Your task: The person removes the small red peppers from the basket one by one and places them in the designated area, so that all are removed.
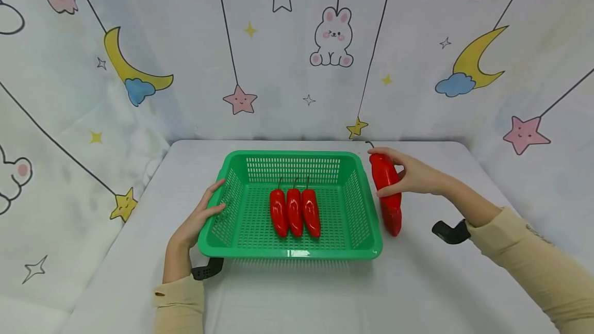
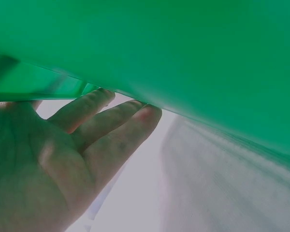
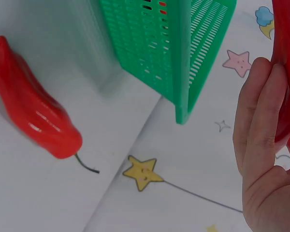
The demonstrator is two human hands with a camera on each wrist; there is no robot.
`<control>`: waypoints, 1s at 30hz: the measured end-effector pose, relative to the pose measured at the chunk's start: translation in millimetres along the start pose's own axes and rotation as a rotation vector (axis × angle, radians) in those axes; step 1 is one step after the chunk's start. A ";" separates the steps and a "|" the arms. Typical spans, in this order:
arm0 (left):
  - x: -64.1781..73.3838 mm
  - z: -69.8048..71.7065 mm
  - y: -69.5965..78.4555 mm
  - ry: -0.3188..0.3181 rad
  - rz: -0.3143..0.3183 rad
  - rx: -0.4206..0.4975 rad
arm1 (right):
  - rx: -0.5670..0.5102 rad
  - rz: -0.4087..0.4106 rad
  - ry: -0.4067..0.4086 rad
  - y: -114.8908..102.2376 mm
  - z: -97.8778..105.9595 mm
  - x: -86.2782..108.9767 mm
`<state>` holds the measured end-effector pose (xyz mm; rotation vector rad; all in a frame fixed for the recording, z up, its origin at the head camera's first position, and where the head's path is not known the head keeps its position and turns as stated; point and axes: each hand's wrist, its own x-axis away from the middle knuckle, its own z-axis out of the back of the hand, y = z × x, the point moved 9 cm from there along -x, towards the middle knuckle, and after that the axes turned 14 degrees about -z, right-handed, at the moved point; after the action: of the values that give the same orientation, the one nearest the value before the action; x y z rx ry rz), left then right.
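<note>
At the basket's left side, my left hand [image 1: 197, 220] holds the rim, its thumb reaching over the edge. Several of its fingers [image 2: 130, 123] extend straight against the green plastic from beneath. The green basket [image 1: 297, 253] contains three red chili peppers [image 1: 294, 212] lying side by side, stems away from me. Just right of the basket, my right hand [image 1: 413, 171] grips another red chili pepper [image 1: 384, 169] between thumb and fingers. A further red chili pepper [image 3: 34, 106] lies on the table; the held one partly covers it in the head view.
The white table [image 1: 297, 298] ends behind the basket at a white cloth backdrop [image 1: 287, 55] printed with stars, moons and rabbits. Black wrist straps [image 1: 451, 232] sit at both sleeve cuffs.
</note>
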<state>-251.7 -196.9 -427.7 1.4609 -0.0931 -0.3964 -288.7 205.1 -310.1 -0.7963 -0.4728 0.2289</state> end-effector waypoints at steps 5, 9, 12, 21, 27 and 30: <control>0.0 -0.1 0.7 -0.001 0.000 0.005 | 0.006 -0.003 0.013 8.0 5.0 2.7; 0.0 0.1 1.0 -0.001 -0.001 0.011 | 0.001 -0.002 0.018 14.7 8.6 3.7; 0.0 0.2 1.2 -0.003 -0.003 0.018 | -0.001 -0.001 0.025 19.0 11.7 5.2; 0.0 0.8 1.1 -0.001 -0.001 0.015 | 0.006 -0.007 0.057 31.3 19.9 13.6; 0.4 0.5 1.1 0.002 0.002 0.013 | 0.002 -0.018 0.068 38.1 24.9 17.4; 0.5 -0.1 1.0 0.003 0.004 0.012 | 0.004 -0.031 0.071 43.0 26.4 18.8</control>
<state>-250.9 -197.0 -426.8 1.4732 -0.0964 -0.3908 -286.1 258.0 -319.6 -0.7906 -0.4176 0.1726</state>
